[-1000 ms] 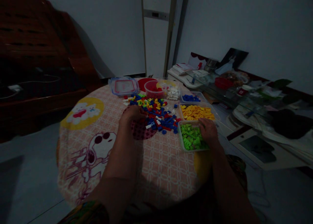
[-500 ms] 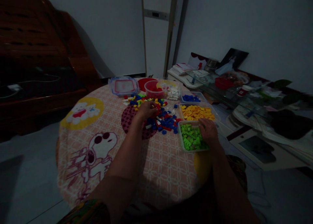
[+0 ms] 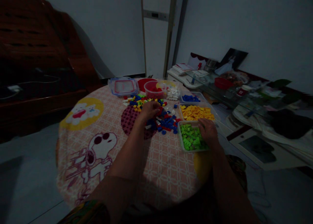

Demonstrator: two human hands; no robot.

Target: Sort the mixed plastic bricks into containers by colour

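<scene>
My left hand (image 3: 149,110) reaches into a mixed pile of toy building bricks (image 3: 168,121) on the table. Its fingers are bent and drawn together beside some red bricks (image 3: 160,111); what lies between the fingertips is too dark and small to make out. My right hand (image 3: 208,131) grips the right rim of a clear plastic box (image 3: 180,142), fingers over the edge. Green bricks (image 3: 192,137) fill that box. Just behind it stands a box of yellow bricks (image 3: 197,112), and farther back a box of blue bricks (image 3: 190,98).
A round tub with red bricks (image 3: 154,90) and a heap of white bricks (image 3: 173,93) are at the back. A blue-rimmed lid (image 3: 123,86) lies at the back left. The patterned tablecloth (image 3: 161,172) covers the round table. A cluttered glass-topped stand (image 3: 207,82) is to the right.
My left hand has shifted slightly to the right over the bricks, its fingers still together. My right hand stays at the green bricks' box.
</scene>
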